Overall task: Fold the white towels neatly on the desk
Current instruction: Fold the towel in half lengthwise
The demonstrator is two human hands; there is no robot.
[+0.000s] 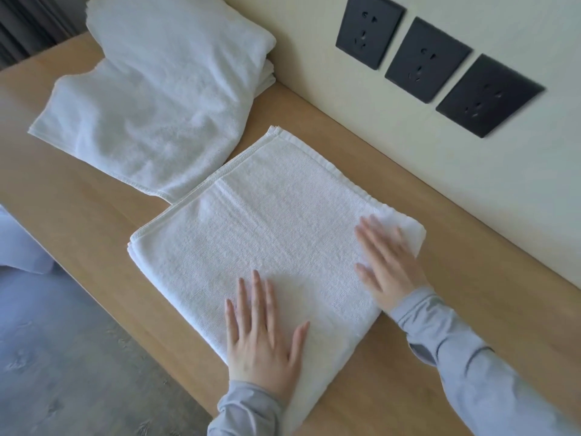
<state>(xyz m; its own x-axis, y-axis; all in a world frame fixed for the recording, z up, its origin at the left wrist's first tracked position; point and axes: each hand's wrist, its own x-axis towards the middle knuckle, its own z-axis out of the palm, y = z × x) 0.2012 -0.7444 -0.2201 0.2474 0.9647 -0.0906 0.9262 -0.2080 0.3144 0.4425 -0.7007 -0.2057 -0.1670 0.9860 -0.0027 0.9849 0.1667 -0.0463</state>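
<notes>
**Towel folding: one towel near finished, pile status unclear**

Observed: we have one white towel (267,240) lying on the desk (78,199), folded into a flat, roughly square packet of several layers. The stacked hems show at its far corner and along its left edge. It sits near the wall, just in front of the other towels.

Left hand (261,335): palm down on the near part of the towel, fingers straight and a little apart, thumb splayed. It grips nothing. Right hand (390,265): also palm down, on the towel's right side near the rounded fold. Its fingers are straight and apart and somewhat blurred. Neither hand pinches the cloth.

Judgement: the folds on this towel look complete, and we read the flat palms as smoothing or pressing. The edges line up fairly well, with only a slight stagger at the left corner.

Pile of towels (157,99), at the far left of the desk, touches or slightly overlaps the folded towel's far edge. Layered folds show on its wall side, but the top sheet lies loose and wrinkled. We cannot tell whether this is finished stock or work waiting. If waiting, most of the task is left; at the least, the top sheet needs squaring.

Also noted: three dark wall sockets (427,58) above the desk.
</notes>
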